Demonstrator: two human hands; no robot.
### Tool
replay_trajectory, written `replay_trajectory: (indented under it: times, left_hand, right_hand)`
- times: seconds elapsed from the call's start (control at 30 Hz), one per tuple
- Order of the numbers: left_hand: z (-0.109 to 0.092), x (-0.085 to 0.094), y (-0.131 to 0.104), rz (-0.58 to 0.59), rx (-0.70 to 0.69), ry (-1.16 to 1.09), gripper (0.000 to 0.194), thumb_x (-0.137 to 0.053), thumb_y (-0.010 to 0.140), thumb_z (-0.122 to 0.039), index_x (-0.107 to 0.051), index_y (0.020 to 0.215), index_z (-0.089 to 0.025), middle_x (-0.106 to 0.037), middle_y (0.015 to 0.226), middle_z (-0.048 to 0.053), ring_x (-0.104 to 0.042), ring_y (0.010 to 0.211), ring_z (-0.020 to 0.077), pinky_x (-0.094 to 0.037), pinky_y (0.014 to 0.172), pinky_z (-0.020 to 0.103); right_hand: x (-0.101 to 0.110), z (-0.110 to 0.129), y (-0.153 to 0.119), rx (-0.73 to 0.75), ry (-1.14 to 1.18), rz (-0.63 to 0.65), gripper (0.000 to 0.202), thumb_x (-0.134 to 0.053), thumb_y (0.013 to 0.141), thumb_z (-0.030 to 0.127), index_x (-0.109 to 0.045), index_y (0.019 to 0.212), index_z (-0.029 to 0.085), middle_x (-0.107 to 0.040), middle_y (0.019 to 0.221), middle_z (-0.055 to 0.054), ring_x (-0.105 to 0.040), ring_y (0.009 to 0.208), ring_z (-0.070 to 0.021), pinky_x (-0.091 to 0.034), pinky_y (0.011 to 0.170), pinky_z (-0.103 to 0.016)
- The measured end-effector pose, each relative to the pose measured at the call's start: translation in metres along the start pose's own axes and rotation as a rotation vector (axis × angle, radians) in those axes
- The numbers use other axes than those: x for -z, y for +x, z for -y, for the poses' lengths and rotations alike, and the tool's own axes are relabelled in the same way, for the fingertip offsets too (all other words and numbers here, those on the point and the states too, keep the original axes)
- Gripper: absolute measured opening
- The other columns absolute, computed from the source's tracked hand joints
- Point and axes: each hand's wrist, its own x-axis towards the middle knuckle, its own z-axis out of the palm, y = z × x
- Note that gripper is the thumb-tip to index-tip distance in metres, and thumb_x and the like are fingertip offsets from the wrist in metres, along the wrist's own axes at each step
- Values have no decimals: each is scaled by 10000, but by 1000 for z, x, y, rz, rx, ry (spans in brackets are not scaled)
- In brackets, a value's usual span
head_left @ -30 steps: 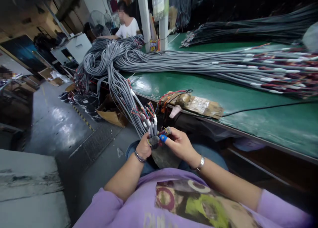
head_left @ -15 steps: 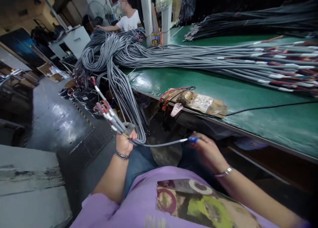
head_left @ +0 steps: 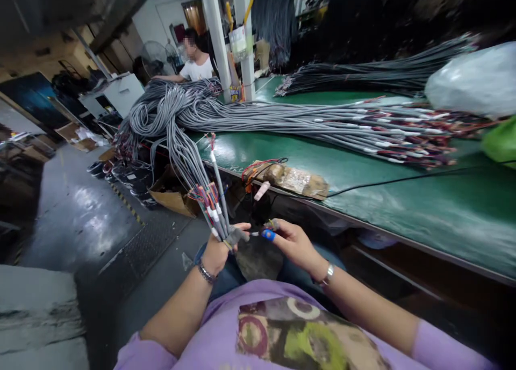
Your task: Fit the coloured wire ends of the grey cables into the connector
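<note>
My left hand (head_left: pixel 217 254) is closed round a bunch of grey cables (head_left: pixel 221 190). Their white-banded ends with bare coloured wires (head_left: pixel 207 195) stick up above the fist, one cable standing higher than the others. Grey covering shows on a finger of this hand. Close by on the right, my right hand (head_left: pixel 298 246) pinches the end of a cable (head_left: pixel 255 234) between the thumb, wrapped in blue, and a grey-covered forefinger. Only a short pale piece of that cable shows between the hands.
A thick heap of grey cables (head_left: pixel 242 115) lies along the green table (head_left: pixel 346 185) and hangs over its edge. Near that edge are a taped cardboard piece (head_left: pixel 296 181) and a black cord (head_left: pixel 374 185). Behind, a person (head_left: pixel 198 66) stands beyond the heap.
My right hand has come left, close to my left hand, with the cable end. The bunch in my left hand now points more upright. The head view has shifted, showing more of the table's right side.
</note>
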Motion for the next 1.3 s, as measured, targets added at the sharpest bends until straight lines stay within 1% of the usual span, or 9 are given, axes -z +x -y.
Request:
replay_trajectory:
  times: [0.1, 0.2, 0.3, 0.63, 0.77, 0.97, 1.1, 1.2, 1.3]
  left_hand:
    - [-6, -19, 9, -67, -72, 79, 315, -660, 735, -449, -733, 834, -159, -602, 544, 11, -458, 501, 99, -358, 505, 233]
    - [-7, -24, 16, -22, -62, 88, 275, -734, 659, -418, -728, 755, -161, -636, 594, 17, -496, 535, 108, -398, 537, 235]
    - [-6, -21, 22, 86, -16, 99, 282, -767, 624, -392, -718, 753, -146, -657, 626, 28, -542, 576, 123, -438, 588, 248]
    - [-10, -6, 33, 221, 8, 112, 300, -755, 635, -418, -682, 691, -133, -619, 597, 14, -514, 572, 112, -423, 574, 239]
    - [-3, -9, 34, 149, 19, 32, 281, -774, 613, -397, -668, 663, -142, -616, 594, 4, -526, 578, 116, -437, 591, 247]
    - [3, -14, 38, -15, 45, -140, 261, -739, 659, -390, -658, 679, -143, -635, 575, 20, -578, 565, 136, -467, 601, 269]
    - [1, -16, 37, -109, 120, -203, 288, -763, 615, -391, -638, 662, -135, -628, 541, 23, -582, 520, 142, -470, 562, 273]
    - [2, -19, 34, -99, 102, -128, 276, -762, 616, -379, -636, 620, -133, -616, 516, 24, -581, 521, 143, -469, 569, 271]
    - [3, -23, 32, -60, 108, -73, 263, -761, 612, -377, -642, 626, -143, -617, 529, 10, -567, 524, 138, -462, 548, 262]
  right_hand:
    - [-3, 15, 8, -33, 100, 38, 288, -645, 737, 465, -628, 729, 177, -611, 708, -20, -530, 669, -151, -443, 650, -279]
    - [0, 18, 13, -117, 177, 49, 307, -677, 696, 472, -619, 710, 171, -589, 656, -4, -499, 606, -129, -419, 589, -257]
    - [0, 19, 17, -164, 245, 85, 321, -704, 660, 472, -596, 662, 170, -570, 602, 7, -499, 582, -126, -417, 584, -258]
    - [-12, 18, 32, -153, 319, 42, 297, -729, 651, 443, -601, 680, 177, -608, 648, 1, -540, 620, -141, -452, 639, -279]
    - [-13, 20, 35, -201, 303, 10, 307, -736, 638, 454, -602, 685, 182, -606, 642, 3, -529, 608, -140, -446, 616, -274]
    - [-9, 19, 27, -229, 265, 63, 295, -698, 688, 464, -614, 698, 182, -622, 660, -12, -527, 623, -140, -430, 599, -259]
    - [-3, 15, 23, -276, 186, -12, 332, -646, 726, 507, -603, 753, 179, -574, 661, 2, -473, 572, -112, -399, 535, -235]
    - [-6, 17, 30, -279, 180, 21, 367, -637, 730, 523, -592, 847, 178, -603, 750, -19, -508, 615, -121, -420, 546, -241]
    - [-15, 21, 38, -263, 212, 32, 370, -716, 657, 495, -548, 782, 190, -586, 679, 4, -536, 592, -131, -448, 552, -259]
